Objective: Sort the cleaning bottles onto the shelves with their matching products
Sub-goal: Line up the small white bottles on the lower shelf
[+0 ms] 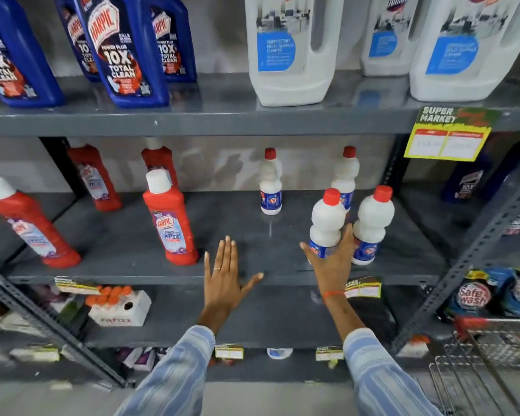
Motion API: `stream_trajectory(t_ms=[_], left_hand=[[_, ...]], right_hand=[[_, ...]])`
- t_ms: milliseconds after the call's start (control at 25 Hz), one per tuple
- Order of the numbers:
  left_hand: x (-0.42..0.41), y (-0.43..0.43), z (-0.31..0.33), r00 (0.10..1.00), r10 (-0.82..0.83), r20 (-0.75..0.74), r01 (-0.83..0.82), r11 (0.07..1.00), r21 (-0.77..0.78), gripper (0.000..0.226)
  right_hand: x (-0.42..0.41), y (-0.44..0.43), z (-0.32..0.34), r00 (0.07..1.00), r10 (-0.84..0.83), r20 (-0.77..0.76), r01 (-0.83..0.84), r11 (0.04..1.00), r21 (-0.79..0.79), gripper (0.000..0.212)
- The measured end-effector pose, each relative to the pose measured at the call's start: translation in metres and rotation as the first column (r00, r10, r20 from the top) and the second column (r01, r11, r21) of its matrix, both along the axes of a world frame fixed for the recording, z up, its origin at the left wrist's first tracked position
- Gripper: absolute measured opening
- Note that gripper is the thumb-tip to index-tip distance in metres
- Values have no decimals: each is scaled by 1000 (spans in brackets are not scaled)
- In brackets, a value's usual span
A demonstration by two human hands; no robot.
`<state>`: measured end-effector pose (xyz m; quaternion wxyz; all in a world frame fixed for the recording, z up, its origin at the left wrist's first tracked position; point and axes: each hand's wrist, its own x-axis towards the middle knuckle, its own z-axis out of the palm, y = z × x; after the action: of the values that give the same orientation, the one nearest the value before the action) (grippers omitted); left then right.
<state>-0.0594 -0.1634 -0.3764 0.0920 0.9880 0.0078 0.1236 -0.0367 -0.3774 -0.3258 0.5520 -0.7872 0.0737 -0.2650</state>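
On the middle shelf [132,235], several white bottles with red caps stand at the right. My right hand [332,262] wraps the base of the front-left white bottle [326,219]: thumb on its left, fingers between it and the neighbouring white bottle [373,220]. Two more white bottles [270,184] [346,171] stand further back. My left hand [224,274] hovers flat and empty over the shelf's front edge, fingers spread. Red bathroom-cleaner bottles [170,217] fill the shelf's left side.
The top shelf carries blue toilet-cleaner bottles [123,52] on the left and big white jugs [288,49] on the right. A yellow price tag [448,139] hangs from its edge. A wire cart [493,355] sits at the lower right, below detergent packs [475,292]. Slanted metal braces cross both sides.
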Motion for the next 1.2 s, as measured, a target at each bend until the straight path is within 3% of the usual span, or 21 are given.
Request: stream_trajectory(t_ms=[120, 240, 400, 560, 920, 1000, 1080, 1200], left_hand=[[-3, 7, -29, 990, 28, -136, -25, 1000, 18, 103], [0, 11, -43, 985, 33, -167, -29, 999, 29, 103], [5, 12, -48, 984, 62, -166, -52, 996, 67, 102], [5, 11, -38, 972, 68, -224, -41, 991, 124, 118], [8, 11, -25, 941, 43, -337, 2, 991, 133, 128], [8, 11, -19, 932, 27, -362, 16, 993, 114, 119], [8, 12, -12, 920, 17, -392, 5, 998, 55, 89], [7, 16, 0, 951, -18, -310, -8, 997, -82, 67]], right_hand=[[7, -16, -26, 983, 70, -173, -77, 997, -32, 86], [13, -21, -24, 959, 74, -273, -90, 995, -46, 80], [6, 2, -24, 951, 148, -272, -169, 984, -57, 73], [1, 39, -26, 926, 265, -270, -287, 957, -45, 71], [3, 60, -27, 921, 263, -289, -303, 947, -106, 69], [3, 64, -27, 915, 274, -295, -315, 944, -100, 69], [0, 66, -28, 914, 279, -294, -309, 949, -61, 75], [-10, 72, -25, 972, 139, -190, -146, 989, -24, 83]])
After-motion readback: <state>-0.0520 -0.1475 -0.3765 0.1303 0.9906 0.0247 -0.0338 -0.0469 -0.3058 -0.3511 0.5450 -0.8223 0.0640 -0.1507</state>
